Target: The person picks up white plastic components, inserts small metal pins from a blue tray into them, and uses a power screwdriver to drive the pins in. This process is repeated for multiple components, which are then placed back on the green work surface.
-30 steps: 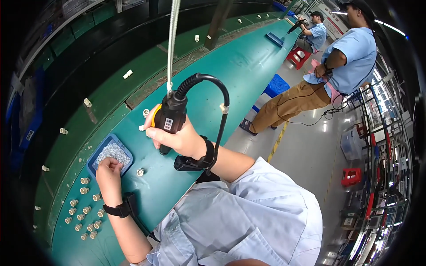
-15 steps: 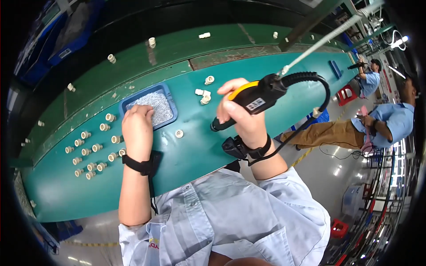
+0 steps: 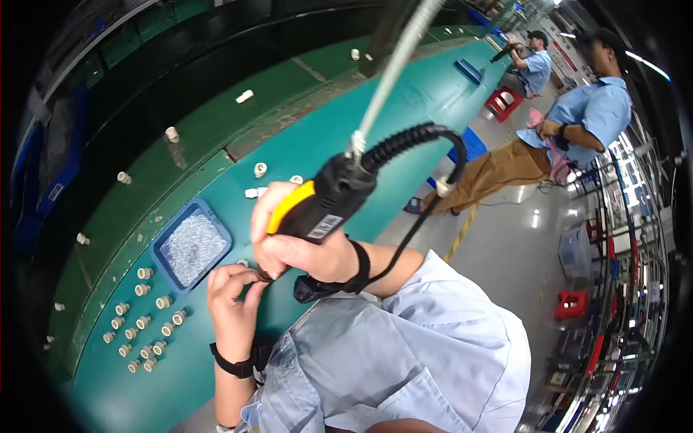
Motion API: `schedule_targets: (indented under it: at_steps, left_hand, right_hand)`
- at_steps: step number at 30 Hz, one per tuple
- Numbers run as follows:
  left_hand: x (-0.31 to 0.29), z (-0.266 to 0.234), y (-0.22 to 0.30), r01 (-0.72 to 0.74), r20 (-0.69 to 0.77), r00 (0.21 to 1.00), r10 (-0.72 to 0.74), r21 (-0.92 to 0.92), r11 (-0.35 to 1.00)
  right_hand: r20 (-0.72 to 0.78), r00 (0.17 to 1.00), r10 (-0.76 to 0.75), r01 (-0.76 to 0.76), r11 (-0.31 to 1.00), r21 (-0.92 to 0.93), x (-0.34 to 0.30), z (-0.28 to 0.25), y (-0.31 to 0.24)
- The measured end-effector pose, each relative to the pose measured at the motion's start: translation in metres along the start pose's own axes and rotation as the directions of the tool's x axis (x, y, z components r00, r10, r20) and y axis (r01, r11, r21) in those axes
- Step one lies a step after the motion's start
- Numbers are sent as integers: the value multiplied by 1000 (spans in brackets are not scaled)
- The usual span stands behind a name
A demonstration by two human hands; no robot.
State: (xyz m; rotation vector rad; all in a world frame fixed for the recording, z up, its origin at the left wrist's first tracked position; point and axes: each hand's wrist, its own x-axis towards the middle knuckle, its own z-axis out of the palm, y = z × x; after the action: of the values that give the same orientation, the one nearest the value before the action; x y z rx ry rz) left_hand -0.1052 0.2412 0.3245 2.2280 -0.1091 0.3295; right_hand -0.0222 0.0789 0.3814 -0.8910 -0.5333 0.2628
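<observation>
My right hand [image 3: 307, 254] is wrapped around a black and yellow electric screwdriver [image 3: 336, 191], its tip pointing down toward my left hand. With thumb and fingertips pinched at that tip, my left hand [image 3: 232, 297] holds something too small to make out. Just beyond the pinch, a cream cylindrical fitting [image 3: 243, 263] shows in part on the green bench. A blue tray [image 3: 163, 268] of small silvery pieces [image 3: 193, 245] stands beyond my left hand. Several similar cream fittings [image 3: 143, 322] stand in loose rows left of it.
A coiled cord [image 3: 393, 79] suspends the screwdriver from above, and a black cable [image 3: 426, 216] loops beside my right forearm. More fittings [image 3: 260, 170] lie past the tool and along the green ledge [image 3: 209, 137]. Two people [image 3: 588, 108] in blue shirts are at the far right.
My left hand has left the tray and come to the screwdriver's tip. My right hand has brought the screwdriver left and down toward it. The whole view has turned.
</observation>
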Motion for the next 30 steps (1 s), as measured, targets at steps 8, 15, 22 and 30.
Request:
schedule_targets:
  at_steps: [8, 15, 22, 30]
  left_hand:
    - [-27, 2, -19, -15, 7, 1000, 15, 43, 999]
    - [-31, -8, -18, -66, 7, 998, 66, -2, 998]
    - [-29, -16, -1, -32, -20, 999, 35, 121, 992]
    - [-20, -3, -4, -100, 96, 991, 95, 48, 994]
  right_hand:
    - [68, 997, -40, 37, 999, 39, -8, 0, 16]
    - [150, 981, -121, 118, 993, 26, -6, 12, 11]
    - [165, 980, -115, 114, 993, 10, -4, 21, 4]
    - [125, 992, -26, 36, 997, -75, -8, 12, 0]
